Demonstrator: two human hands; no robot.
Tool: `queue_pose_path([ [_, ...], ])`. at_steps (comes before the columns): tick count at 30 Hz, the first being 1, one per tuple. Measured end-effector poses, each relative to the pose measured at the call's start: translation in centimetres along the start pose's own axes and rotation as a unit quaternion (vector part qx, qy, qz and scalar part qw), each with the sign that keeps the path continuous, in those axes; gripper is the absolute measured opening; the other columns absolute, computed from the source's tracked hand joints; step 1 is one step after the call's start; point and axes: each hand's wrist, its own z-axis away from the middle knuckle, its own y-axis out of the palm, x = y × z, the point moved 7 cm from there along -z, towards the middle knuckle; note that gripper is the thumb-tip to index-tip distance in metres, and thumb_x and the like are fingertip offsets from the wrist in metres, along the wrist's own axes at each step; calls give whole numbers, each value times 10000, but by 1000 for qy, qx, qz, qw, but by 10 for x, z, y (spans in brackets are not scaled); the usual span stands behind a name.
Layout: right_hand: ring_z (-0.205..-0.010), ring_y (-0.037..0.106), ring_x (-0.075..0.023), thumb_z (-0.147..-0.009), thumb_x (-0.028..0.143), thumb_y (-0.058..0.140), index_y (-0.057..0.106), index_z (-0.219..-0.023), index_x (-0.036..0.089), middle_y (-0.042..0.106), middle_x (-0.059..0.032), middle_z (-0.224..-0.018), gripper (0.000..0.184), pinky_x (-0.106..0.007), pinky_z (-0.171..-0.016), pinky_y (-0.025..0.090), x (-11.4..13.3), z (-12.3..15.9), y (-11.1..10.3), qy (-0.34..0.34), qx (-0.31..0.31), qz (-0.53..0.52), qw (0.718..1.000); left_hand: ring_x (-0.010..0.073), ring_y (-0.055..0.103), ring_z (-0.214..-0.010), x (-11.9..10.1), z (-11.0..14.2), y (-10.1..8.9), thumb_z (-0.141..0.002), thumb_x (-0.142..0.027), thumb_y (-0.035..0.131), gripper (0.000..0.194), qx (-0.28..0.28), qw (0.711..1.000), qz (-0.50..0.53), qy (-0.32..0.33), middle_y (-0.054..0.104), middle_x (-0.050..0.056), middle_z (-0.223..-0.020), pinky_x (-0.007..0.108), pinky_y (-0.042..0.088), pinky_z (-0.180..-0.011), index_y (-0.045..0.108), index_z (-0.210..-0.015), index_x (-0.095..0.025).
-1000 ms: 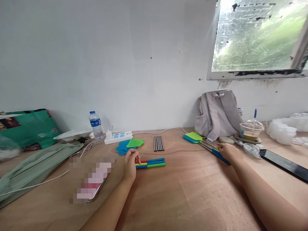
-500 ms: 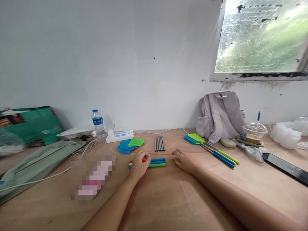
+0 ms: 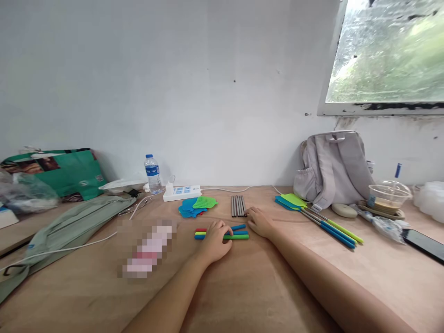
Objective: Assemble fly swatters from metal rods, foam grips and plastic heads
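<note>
Coloured tubes (image 3: 241,237), 1 bundle in red, yellow, blue and green, laid left to right on the near middle of the wooden tabletop (image 3: 263,282), partly covered by the left hand (image 3: 215,240). Remaining entries, largest first. Grey backpack (image 3: 342,169), far right. Swatters (image 3: 338,234), 1 group, right of middle, heads far, handles near; exact count uncertain. Left hand: fingers bent down over the tubes, touching them; whether they pinch 1 cannot be told. Right hand (image 3: 261,223): fingers curled, tips at the near right end of the metal rods (image 3: 237,206); pinch likewise cannot be told. Mesh heads (image 3: 189,207), blue and green, overlapping, far side, left of the rods. Metal rods, side by side, beyond the tubes and apart from them. Step in hand, as judged: picking out 1 tube and 1 rod. Next move, as judged, calls for a narrow pinch on each, neighbours left undisturbed.
</note>
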Motion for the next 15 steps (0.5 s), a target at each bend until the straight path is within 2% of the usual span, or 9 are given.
queue_pose_path([
  [5,-945,484,-202,-718,92,445,518,-997,162,545,-82,-1033,297,-319,-835,354,-3,2,-1,-12,7,-7,1000,210,474,-878,0,-1,2,-664,-136,525,122,1,1000,5,-1,523,33,-860,340,386,-787,567,-751,-210],
  [11,-905,483,-195,-722,82,426,514,-959,170,562,-61,-974,268,-312,-815,355,-1,2,-2,-12,6,-8,1000,227,487,-927,-1,-6,-4,-779,-164,409,220,-50,998,-25,-8,573,55,-943,374,359,-828,595,-888,-212],
  [15,-876,481,-185,-742,84,409,523,-897,178,554,-54,-936,215,-306,-804,355,2,2,-3,-12,6,-3,1000,229,504,-937,-3,-9,-1,-806,-187,389,256,-33,999,-31,6,604,49,-960,388,338,-856,615,-919,-226],
])
